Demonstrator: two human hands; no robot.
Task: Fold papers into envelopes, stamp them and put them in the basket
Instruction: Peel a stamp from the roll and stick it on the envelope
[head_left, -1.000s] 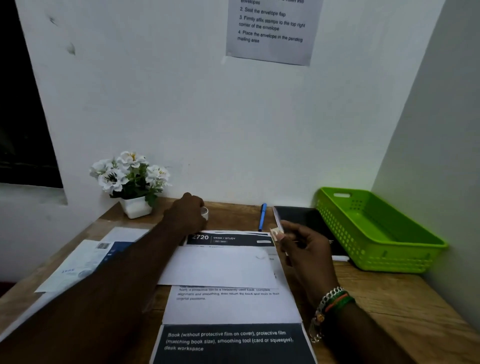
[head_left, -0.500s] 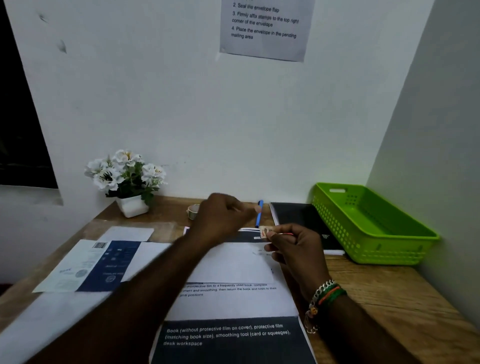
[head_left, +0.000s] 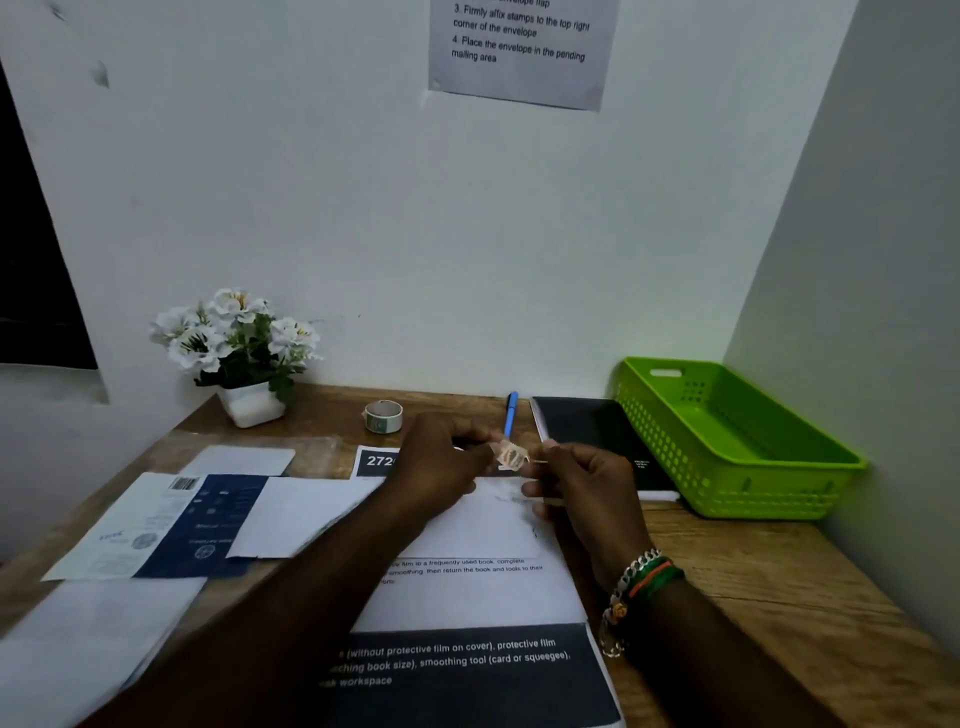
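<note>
Both hands (head_left: 519, 467) pinch one stamp (head_left: 511, 456) in their fingers above the envelope (head_left: 483, 525); sticking and basket (head_left: 737, 447) left.

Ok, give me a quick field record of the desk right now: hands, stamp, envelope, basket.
left hand: pinching the stamp
right hand: pinching the stamp from the other side
stamp: held above the envelope, not yet stuck on
envelope: flat on the printed sheets, under both hands
basket: green, far right; no envelope visible inside
tape roll: behind the hands
</note>
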